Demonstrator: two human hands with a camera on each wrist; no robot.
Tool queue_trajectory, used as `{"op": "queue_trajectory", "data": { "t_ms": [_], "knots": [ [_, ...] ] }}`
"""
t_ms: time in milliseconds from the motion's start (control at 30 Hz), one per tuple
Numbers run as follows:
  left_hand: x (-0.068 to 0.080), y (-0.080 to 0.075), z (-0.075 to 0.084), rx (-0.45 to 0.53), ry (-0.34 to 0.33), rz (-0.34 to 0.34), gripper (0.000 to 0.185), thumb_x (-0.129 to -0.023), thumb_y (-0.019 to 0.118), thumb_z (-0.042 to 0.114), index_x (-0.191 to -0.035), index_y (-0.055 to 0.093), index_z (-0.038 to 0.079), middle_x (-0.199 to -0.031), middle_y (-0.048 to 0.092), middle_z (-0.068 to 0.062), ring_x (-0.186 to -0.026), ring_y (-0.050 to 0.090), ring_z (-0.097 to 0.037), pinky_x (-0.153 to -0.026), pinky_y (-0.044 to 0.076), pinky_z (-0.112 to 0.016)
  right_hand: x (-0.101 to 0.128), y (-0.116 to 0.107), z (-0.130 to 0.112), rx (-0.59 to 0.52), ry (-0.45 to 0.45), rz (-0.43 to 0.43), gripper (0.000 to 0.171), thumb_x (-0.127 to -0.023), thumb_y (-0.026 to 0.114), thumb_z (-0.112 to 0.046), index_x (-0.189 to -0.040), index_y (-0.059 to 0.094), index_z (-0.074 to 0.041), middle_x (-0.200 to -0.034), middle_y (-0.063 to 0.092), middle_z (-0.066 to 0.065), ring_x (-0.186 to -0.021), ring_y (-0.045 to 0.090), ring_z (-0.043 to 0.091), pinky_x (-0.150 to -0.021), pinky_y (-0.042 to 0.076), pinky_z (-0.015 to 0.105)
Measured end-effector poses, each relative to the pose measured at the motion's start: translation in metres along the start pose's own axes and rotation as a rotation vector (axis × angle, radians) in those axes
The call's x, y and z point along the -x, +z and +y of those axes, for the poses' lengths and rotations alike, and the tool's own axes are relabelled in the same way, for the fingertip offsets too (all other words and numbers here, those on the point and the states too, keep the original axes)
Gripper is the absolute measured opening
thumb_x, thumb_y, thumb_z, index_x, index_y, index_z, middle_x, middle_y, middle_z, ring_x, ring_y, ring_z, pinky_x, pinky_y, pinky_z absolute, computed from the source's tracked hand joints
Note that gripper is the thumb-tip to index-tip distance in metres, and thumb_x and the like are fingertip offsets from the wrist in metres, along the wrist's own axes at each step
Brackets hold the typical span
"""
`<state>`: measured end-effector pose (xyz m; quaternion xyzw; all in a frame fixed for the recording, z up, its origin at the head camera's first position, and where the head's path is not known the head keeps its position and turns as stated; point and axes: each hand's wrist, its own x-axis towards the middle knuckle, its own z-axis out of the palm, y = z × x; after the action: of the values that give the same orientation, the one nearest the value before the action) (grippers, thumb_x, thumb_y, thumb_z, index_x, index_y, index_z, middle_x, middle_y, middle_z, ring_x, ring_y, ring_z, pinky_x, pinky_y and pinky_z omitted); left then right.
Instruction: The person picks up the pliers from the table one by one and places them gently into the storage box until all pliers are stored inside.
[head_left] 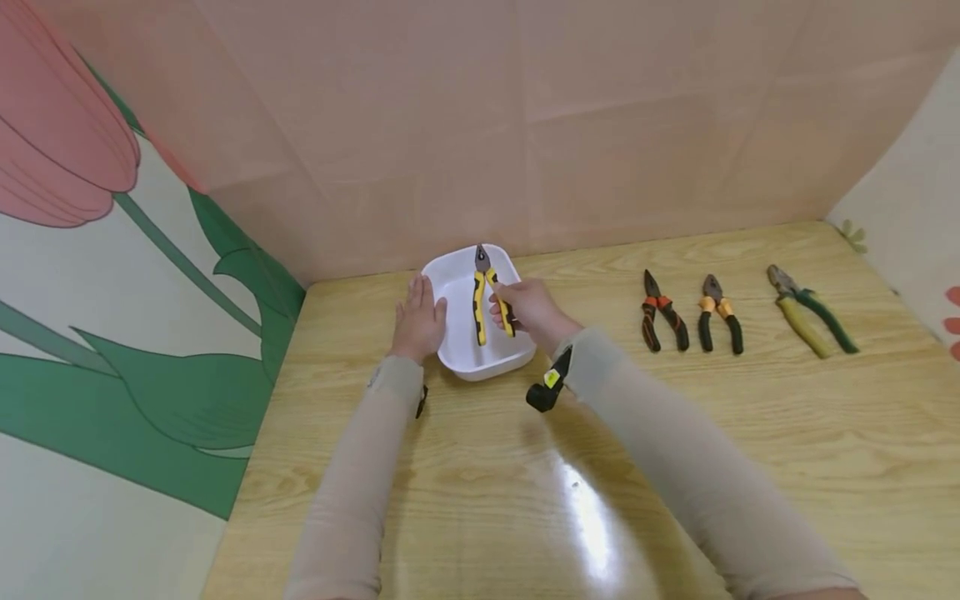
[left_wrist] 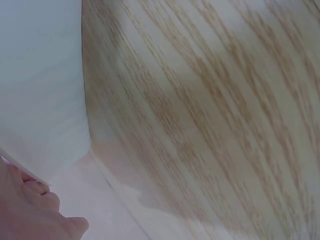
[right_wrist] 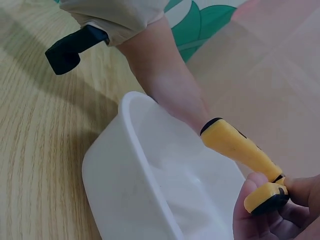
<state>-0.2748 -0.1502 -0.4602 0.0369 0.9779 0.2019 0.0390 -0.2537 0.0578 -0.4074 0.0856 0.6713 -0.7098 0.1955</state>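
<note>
Yellow pliers (head_left: 478, 305), nose (head_left: 482, 260) foremost, axis toward backdrop (head_left: 427, 125)

Yellow-black pliers (head_left: 483, 267), handles (head_left: 479, 310) spread, held above white round-cornered tub (head_left: 487, 367).

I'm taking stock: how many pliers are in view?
4. The right hand holds the yellow-black pliers over the white tray; the red-black pliers, orange-black pliers and yellow-green pliers lie in a row on the table to the right.
</note>
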Motion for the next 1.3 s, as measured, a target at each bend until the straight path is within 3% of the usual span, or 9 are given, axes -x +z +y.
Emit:
{"op": "queue_trajectory", "data": {
  "t_ms": [200, 433, 1000, 1300],
  "knots": [
    [0.001, 0.001, 0.0, 0.004, 0.005, 0.006, 0.067, -0.11, 0.019, 0.043, -0.162, 0.005, 0.004, -0.17, 0.001, -0.012, -0.156, -0.003, -0.026, -0.125, 0.006, -0.057, 0.0, 0.006, 0.004, -0.015, 0.003, 0.002, 0.038, -0.109, 0.048, -0.023, -0.115, 0.06, 0.012, -0.076, 0.061, 0.006, -0.063, 0.059, 0.012, -0.059, 0.055, 0.021],
    [0.002, 0.0, 0.002, 0.002, -0.007, 0.01, 0.066, -0.11, 0.019, 0.042, -0.162, 0.005, 0.004, -0.17, 0.003, -0.013, -0.157, -0.002, -0.025, -0.125, 0.006, -0.056, -0.002, 0.008, 0.008, -0.008, 0.029, -0.009, 0.038, -0.109, 0.047, -0.026, -0.114, 0.061, 0.009, -0.084, 0.062, 0.008, -0.071, 0.06, 0.014, -0.065, 0.055, 0.022],
    [0.003, -0.002, 0.004, 0.02, 0.005, 0.031, 0.064, -0.111, 0.023, 0.037, -0.162, 0.008, 0.002, -0.17, 0.003, -0.013, -0.157, 0.002, -0.029, -0.125, 0.008, -0.057, -0.011, 0.02, 0.02, -0.008, 0.074, -0.04, 0.038, -0.11, 0.045, -0.025, -0.118, 0.061, 0.009, -0.087, 0.062, 0.009, -0.072, 0.059, 0.015, -0.071, 0.057, 0.027],
    [0.001, 0.001, 0.002, 0.048, -0.001, 0.023, 0.064, -0.111, 0.024, 0.037, -0.162, 0.006, 0.004, -0.17, 0.0, -0.011, -0.157, -0.002, -0.026, -0.125, 0.006, -0.056, -0.013, 0.026, 0.026, 0.086, 0.047, -0.059, 0.037, -0.11, 0.046, -0.027, -0.112, 0.064, 0.006, -0.086, 0.063, 0.009, -0.07, 0.06, 0.014, -0.065, 0.057, 0.025]
  ]
}}
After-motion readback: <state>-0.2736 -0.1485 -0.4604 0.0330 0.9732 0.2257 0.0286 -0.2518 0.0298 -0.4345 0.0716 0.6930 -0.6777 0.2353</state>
